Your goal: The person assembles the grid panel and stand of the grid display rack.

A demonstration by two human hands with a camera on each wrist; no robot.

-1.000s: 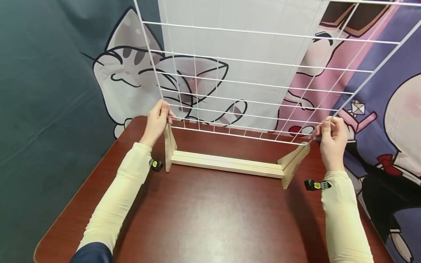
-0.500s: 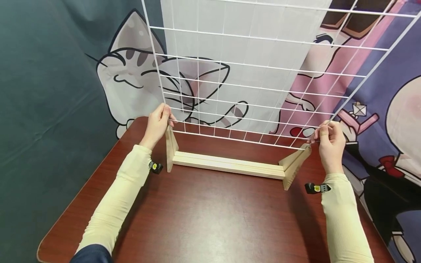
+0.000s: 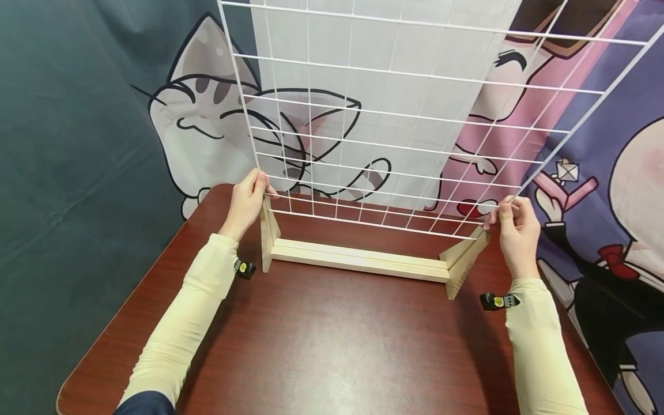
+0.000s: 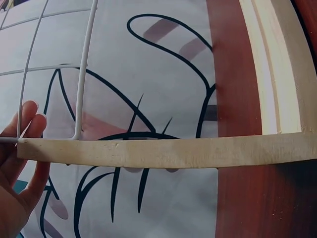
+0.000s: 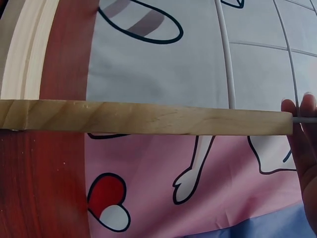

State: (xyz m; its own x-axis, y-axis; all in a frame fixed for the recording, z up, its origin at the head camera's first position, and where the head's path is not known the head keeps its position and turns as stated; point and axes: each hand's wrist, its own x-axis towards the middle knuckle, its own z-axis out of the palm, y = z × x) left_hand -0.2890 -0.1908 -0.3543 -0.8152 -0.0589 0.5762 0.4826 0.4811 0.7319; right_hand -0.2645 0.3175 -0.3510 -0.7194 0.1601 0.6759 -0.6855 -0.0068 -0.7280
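Both hands hold a white wire grid panel point(image 3: 370, 72) upright by its two side wires. My left hand point(image 3: 248, 199) grips the left side wire low down, at the top of the left wooden end piece point(image 3: 267, 233). On the other side my right hand point(image 3: 517, 230) pinches the right side wire, close by the tip of the right wooden end piece point(image 3: 461, 265). A grooved wooden bar point(image 3: 358, 259) joins the two end pieces into a stand on the table. The grid's lower edge hangs above the bar, between the upper ends of the end pieces.
The stand rests on a reddish-brown table point(image 3: 332, 340) with a rounded left corner. Behind it hangs a cloth backdrop point(image 3: 207, 132) printed with cartoon figures. A dark green curtain point(image 3: 72, 144) is at the left.
Both hands have lowered the grid, so its bottom edge sits slightly further down between the end pieces. The right hand has shifted a little left. The stand stays in place.
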